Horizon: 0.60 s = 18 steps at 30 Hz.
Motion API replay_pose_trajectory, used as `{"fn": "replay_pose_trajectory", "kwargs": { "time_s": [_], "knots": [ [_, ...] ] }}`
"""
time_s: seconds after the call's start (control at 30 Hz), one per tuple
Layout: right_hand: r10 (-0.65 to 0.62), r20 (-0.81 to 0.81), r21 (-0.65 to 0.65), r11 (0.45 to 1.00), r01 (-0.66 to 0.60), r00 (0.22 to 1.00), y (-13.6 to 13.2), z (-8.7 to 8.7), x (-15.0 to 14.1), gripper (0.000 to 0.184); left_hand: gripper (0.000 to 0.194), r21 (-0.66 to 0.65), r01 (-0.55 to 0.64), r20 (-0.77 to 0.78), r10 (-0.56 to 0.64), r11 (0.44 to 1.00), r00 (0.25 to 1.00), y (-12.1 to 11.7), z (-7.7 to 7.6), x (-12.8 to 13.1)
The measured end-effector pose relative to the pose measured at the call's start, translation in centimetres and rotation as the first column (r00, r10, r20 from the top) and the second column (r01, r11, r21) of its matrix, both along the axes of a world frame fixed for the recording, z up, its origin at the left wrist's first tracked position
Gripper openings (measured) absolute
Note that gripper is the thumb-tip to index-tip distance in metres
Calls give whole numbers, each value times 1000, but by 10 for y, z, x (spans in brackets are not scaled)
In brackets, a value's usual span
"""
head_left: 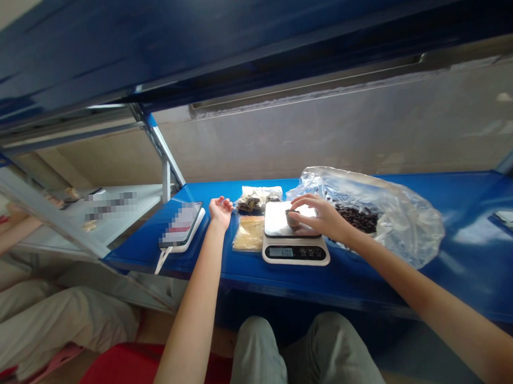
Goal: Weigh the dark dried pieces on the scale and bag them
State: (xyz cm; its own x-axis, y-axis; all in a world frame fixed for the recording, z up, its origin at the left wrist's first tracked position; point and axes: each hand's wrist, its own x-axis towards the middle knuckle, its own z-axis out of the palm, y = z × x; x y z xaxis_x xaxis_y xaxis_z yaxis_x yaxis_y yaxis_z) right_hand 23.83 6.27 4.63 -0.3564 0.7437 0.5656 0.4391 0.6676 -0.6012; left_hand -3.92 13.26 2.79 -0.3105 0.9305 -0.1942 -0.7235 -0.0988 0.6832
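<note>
Small dark lump (292, 219), exact kind hard to tell, pinched in the right hand's (321, 216) fingertips, right over the white platform of a digital kitchen scale (295, 253); can't tell if it touches the platform. Other right-hand fingers curled over the far side of the platform area. Scale sits mid-bench, display lit, digits too small to trust. Left hand (220, 211) open, palm up, fingers loosely curled, holding nothing, just left of the scale.

Right of the scale, touching it: big clear plastic bag (397, 218) holding dark brown pieces (357, 217). Left of the scale: flat packet of tan granules (249, 234) near, packet of brown dried pieces (252, 201) farther back. Further left: phone (181, 224), screen blurred, on a white power bank (197, 224) with a white cable (162, 259). All on a blue metal bench (471, 231).

Far side: concrete wall (322, 136). Above: blue shelf (187, 45). Left: a co-worker's forearm (7, 237) and beige-trousered leg (60, 320). Near edge: person's own grey-green trousers (305, 351).
</note>
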Motion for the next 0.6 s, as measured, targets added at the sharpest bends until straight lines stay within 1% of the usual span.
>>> {"fn": "replay_pose_trajectory", "kwargs": {
  "time_s": [0.1,0.2,0.3,0.47,0.6],
  "knots": [
    [25,-96,-111,993,-35,995,-2,1,-2,27,12,3,2,-5,-2,1000,1000,1,-1,0],
    [9,-148,-154,988,-31,989,-1,0,-3,28,12,2,4,-5,-4,1000,1000,1,-1,0],
    [-9,-155,-147,989,-14,988,0,0,-2,29,11,5,2,-5,-2,1000,1000,1,-1,-1],
    [-29,-155,-76,997,18,988,0,-1,-2,25,12,-1,-9,-3,9,1000,1000,1,-1,0],
    [-38,-185,-98,995,20,982,-2,0,-3,25,13,-3,-8,-3,8,1000,1000,0,-1,-1]
  ]
}}
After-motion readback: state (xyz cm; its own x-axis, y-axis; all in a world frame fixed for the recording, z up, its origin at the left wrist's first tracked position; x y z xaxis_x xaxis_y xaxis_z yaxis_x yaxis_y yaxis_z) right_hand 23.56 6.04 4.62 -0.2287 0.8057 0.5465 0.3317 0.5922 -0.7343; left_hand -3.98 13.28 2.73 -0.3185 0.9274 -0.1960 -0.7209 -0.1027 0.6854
